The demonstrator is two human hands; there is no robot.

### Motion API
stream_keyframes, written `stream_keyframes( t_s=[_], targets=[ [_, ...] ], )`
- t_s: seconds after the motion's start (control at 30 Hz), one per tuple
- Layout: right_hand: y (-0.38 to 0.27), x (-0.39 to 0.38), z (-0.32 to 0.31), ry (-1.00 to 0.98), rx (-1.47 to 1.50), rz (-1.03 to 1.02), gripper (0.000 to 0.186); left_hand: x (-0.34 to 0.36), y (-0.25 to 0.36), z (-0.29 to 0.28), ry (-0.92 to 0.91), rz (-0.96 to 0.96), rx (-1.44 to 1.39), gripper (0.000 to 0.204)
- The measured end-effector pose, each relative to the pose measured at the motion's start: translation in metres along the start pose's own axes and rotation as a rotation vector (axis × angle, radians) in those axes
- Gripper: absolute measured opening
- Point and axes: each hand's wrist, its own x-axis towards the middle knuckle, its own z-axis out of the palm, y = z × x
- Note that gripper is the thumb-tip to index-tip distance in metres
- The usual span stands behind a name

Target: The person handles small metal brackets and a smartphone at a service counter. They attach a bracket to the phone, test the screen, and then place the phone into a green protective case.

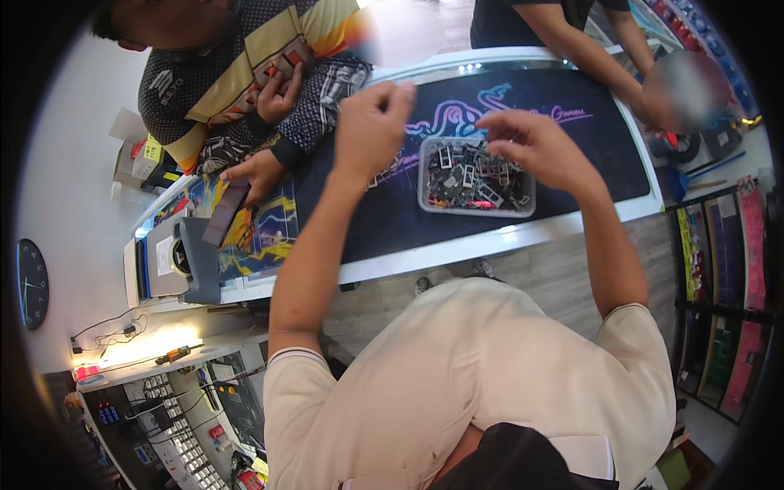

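Observation:
A clear plastic tub (478,211) stands on the dark printed mat (588,175). It is full of small loose parts (469,175), mostly black pieces and little silvery rectangular frames, too small to name. My right hand (539,147) hovers over the tub's right rim, thumb and curved fingers apart, with nothing visible between them. To the left of the tub, my left hand (371,135) is raised above the mat with its fingers curled together. Whatever it holds, if anything, is hidden. A few small bits (384,175) lie on the mat beside my left wrist.
Across the white-edged counter (506,237), one person (237,90) holds a dark phone-like slab (229,208) at the left. Another person's arms (584,53) reach in at the far right. A grey device (196,257) stands at the counter's left end; display racks (723,294) stand to the right.

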Motion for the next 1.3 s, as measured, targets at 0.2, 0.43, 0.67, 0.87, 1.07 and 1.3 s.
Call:
stream_keyframes(
  t_s=[0.2,0.43,0.67,0.87,1.07,1.3],
  targets=[
    [-0.002,-0.015,0.001,0.165,-0.205,0.023,0.025,-0.021,0.055,0.085,-0.140,0.218,0.025,0.030],
    [0.037,-0.064,0.016,0.478,0.029,0.031,0.029,-0.038,0.049,0.101,-0.204,0.389,0.108,0.026],
    [0.028,-0.076,0.031,0.244,-0.322,-0.062,0.138,-0.043,0.000,0.029,-0.175,0.239,0.031,0.029],
    [0.019,-0.059,0.018,0.100,-0.347,-0.114,0.121,-0.080,-0.061,-0.048,-0.410,-0.143,0.479,0.093],
    [0.025,-0.055,0.000,0.115,-0.122,-0.179,0.105,-0.075,-0.057,-0.038,-0.506,0.018,0.550,0.123],
    [0.042,-0.074,-0.033,0.181,-0.113,-0.113,0.104,-0.041,-0.047,0.003,-0.597,0.147,0.551,0.122]
  ],
)
